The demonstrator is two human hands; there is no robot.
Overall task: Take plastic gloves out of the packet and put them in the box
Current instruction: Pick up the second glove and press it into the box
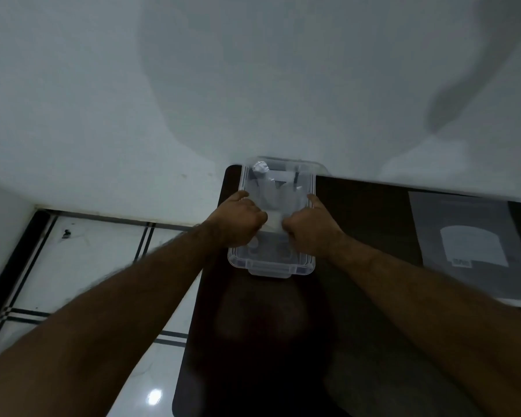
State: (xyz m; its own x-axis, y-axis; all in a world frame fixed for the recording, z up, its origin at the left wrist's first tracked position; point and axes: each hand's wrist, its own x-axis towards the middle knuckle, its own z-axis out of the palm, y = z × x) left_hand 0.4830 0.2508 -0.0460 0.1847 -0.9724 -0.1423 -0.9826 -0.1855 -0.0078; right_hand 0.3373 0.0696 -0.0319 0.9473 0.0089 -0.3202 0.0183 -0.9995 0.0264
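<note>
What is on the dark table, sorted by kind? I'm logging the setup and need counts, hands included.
Clear plastic box: 1
Thin plastic gloves bunched in the box: number cannot be told
Flat grey packet on the table: 1
Hands: 2, left hand and right hand, both over the box
Total: 4 countable things, plus the gloves

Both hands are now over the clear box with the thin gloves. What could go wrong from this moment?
1. The box sits at the table's far left corner; a push from the left hand or right hand might slide it off.
2. The gloves pinched between both hands are flimsy and may spring back out once released.
</note>
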